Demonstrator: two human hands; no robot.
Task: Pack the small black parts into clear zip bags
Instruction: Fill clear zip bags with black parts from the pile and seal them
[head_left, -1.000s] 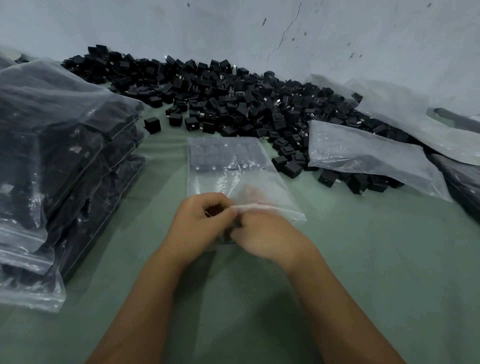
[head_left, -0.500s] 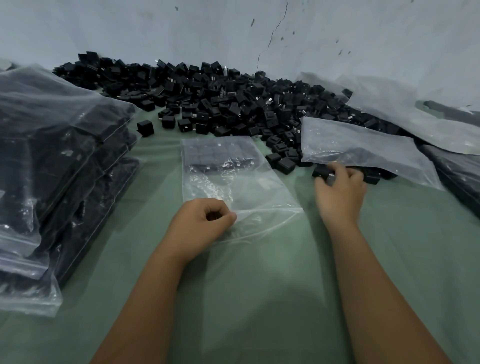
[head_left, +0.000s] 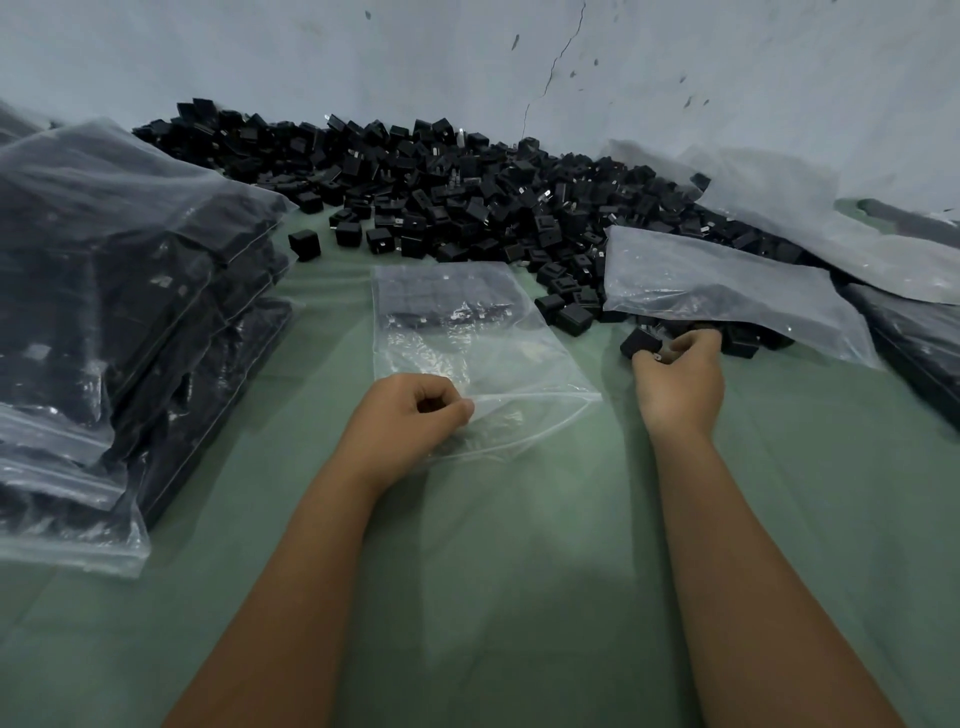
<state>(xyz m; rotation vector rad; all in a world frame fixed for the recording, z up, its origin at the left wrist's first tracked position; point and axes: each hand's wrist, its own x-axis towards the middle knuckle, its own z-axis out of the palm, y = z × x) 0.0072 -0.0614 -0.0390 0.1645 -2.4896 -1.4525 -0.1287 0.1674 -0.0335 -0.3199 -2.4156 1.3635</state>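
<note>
Bag in work: clear zip bag (head_left: 467, 332) lies flat on the green cloth (head_left: 519, 571), mouth toward you. One layer of parts sits at its far, closed end; near half is unfilled.
L hand: your left hand (head_left: 410, 415) is curled, thumb + forefinger pinching the upper lip of the bag mouth at its left end, so the mouth gapes.
R hand: your right hand (head_left: 680, 374) is at the near edge of the loose parts (head_left: 467, 197), fingers curled round at least one black part (head_left: 641, 343). Exact qty in hand: cannot tell.
Supply: loose parts are heaped along the wall (head_left: 727, 62), well apart from nothing — pile edge is just beside the bag's right side. Empty bags (head_left: 727, 280) lie on the pile, right.
Done: stack of filled bags (head_left: 119, 291) at left.
Left: approx. half of this bag, then seal; pile is large, so judged far from finished overall.
</note>
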